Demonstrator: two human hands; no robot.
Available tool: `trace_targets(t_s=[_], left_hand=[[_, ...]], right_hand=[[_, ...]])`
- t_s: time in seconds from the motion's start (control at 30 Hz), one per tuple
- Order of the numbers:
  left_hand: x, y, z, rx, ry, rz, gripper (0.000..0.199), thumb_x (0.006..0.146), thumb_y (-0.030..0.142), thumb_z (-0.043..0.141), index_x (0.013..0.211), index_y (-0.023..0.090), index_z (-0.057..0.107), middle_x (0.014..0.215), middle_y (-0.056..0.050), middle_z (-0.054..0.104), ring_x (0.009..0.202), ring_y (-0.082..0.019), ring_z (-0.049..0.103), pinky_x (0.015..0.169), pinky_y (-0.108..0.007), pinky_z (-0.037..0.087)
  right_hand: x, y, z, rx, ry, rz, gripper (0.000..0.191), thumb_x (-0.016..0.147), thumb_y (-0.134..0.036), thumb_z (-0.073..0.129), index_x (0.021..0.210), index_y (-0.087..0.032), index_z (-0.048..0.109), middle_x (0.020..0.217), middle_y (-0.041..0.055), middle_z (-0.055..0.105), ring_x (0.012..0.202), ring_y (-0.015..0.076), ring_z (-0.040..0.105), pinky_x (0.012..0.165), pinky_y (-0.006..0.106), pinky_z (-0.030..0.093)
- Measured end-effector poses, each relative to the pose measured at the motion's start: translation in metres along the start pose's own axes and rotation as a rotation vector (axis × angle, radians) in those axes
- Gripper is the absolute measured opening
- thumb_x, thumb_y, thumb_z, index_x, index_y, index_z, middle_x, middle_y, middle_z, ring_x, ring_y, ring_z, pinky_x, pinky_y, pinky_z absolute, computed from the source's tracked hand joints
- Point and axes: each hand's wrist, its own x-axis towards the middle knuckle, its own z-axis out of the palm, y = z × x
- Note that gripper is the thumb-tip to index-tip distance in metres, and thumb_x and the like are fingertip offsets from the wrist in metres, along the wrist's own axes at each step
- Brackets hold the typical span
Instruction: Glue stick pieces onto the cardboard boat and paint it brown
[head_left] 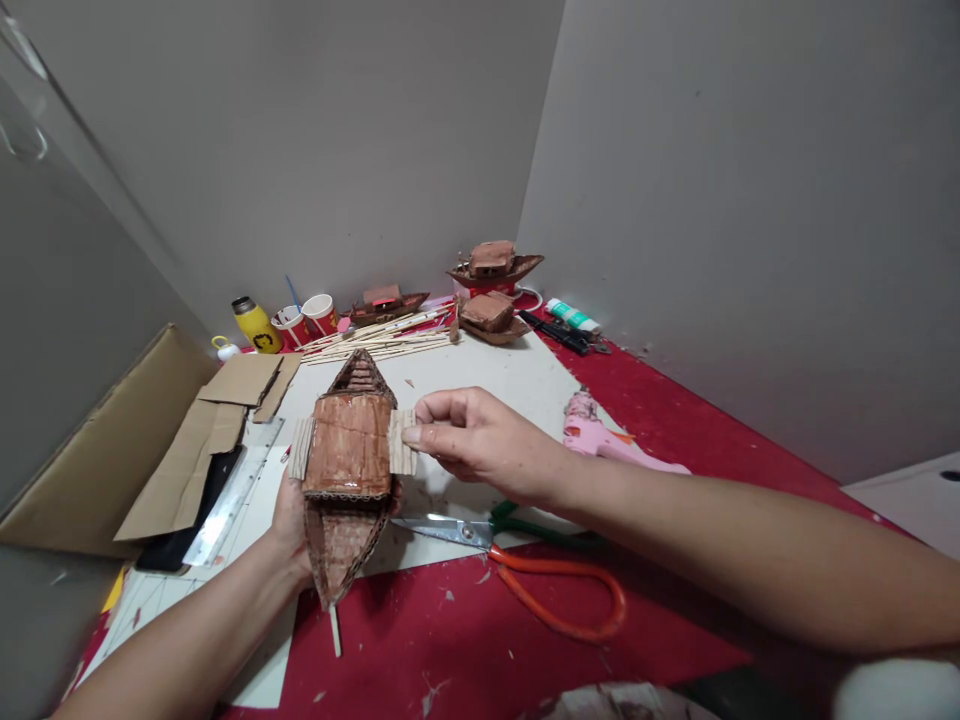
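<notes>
We've got the boat (341, 560) up in our L hand (289, 520), at centre-left of the view, over the tabletop (367, 660). Its long axis runs near to far, the near tip slightly L of the far one, w/ a stick (335, 632) poking out at the near end. The roof (349, 445) sits mid-hull, w/ the L flap (301, 447) and R flap (401, 455) jutting out either side, so the flaps lie across that axis. Our R hand (480, 440) comes in from the R and is the nearer one to the R flap; its fingers point L, approx. square to the hull. Those fingers are almost closed, thumb on top of the flap nr its outer edge; the forefinger's exact contact we can't tell. L fingers are curled under the hull, tips mostly hidden, a bit showing on the R side below the flap; how far they're open underneath, can't tell. Scissors (465, 532) lie just R of the boat's near half, glue gun (600, 435) farther R, ruler (232, 500) on the L.
</notes>
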Motion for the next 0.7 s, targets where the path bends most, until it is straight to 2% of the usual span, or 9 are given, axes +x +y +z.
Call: trace_targets(t_s=[0.27,0.47,0.7], left_hand=[[0.003,-0.0016,-0.0074,-0.027,-0.041,0.005,0.04,0.087,0.037,0.045,0.087,0.01,0.074,0.076,-0.017,0.078,0.067,-0.031,0.075,0.061,-0.041,0.062],[0.0045,-0.0031,-0.0039,0.008,0.019,-0.008,0.04,0.085,0.039,0.046,0.082,0.01,0.073,0.071,-0.016,0.077,0.063,-0.029,0.074,0.058,-0.039,0.061],[0.0027,-0.0036,-0.0025,0.007,0.066,-0.013,0.041,0.09,0.04,0.042,0.084,0.012,0.072,0.07,-0.014,0.077,0.061,-0.028,0.073,0.056,-0.039,0.061]], right_hand=[[-0.0003,-0.0005,0.0001,0.004,-0.015,0.025,0.044,0.069,-0.046,0.078,0.057,-0.021,0.044,0.041,-0.0117,0.037,0.038,0.003,0.026,0.04,0.02,0.017],[-0.0014,-0.0001,-0.0005,-0.019,-0.012,0.033,0.043,0.069,-0.046,0.077,0.058,-0.021,0.045,0.041,-0.0125,0.036,0.037,0.0027,0.026,0.039,0.02,0.017],[0.0008,0.0026,0.0001,-0.037,-0.024,0.045,0.033,0.077,-0.036,0.071,0.061,-0.02,0.047,0.042,-0.0123,0.037,0.038,0.0027,0.027,0.04,0.02,0.018]])
